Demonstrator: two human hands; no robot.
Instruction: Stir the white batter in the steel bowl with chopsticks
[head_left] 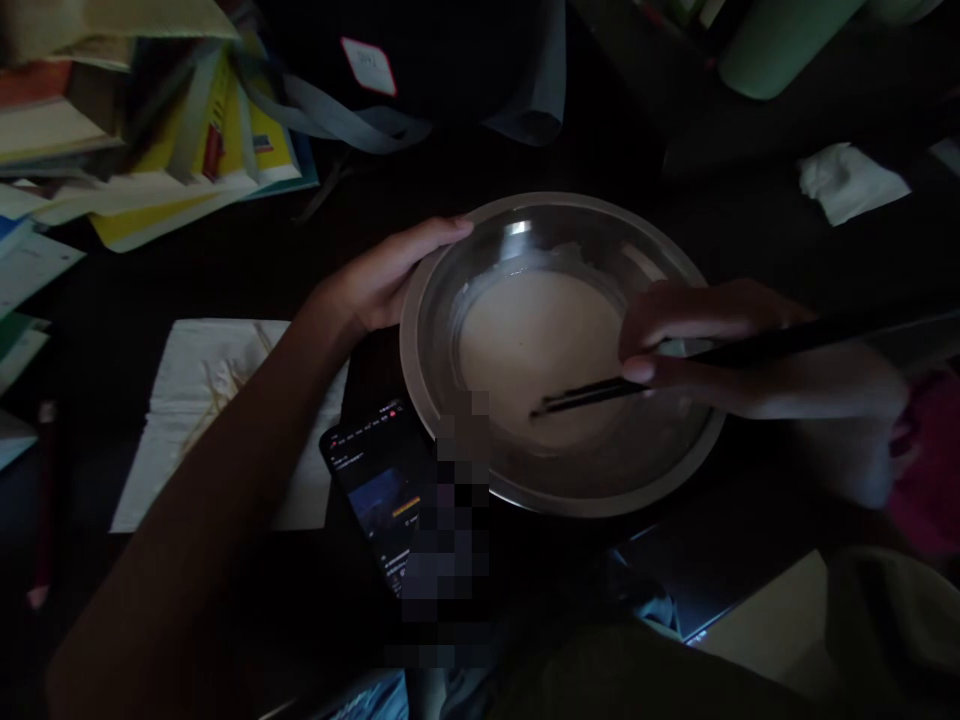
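Note:
A wide metal bowl (415,345) stands on the dark table with a pale, smooth liquid mixture (540,330) inside. My left hand (397,270) grips its left rim, thumb along the upper edge and the other fingers hidden beneath. Over the bowl's right side, my right hand (712,340) is closed around a pair of dark chopsticks (581,396). Their tips point left and down at the mixture's surface; whether they touch it I cannot tell.
A lit phone (375,490) lies against the bowl's lower left. Thin pale sticks rest on a paper napkin (180,370) under my left forearm. Books (172,170) pile up at upper left, a black bag (450,60) behind. A crumpled tissue (851,185) and green container (780,50) are right.

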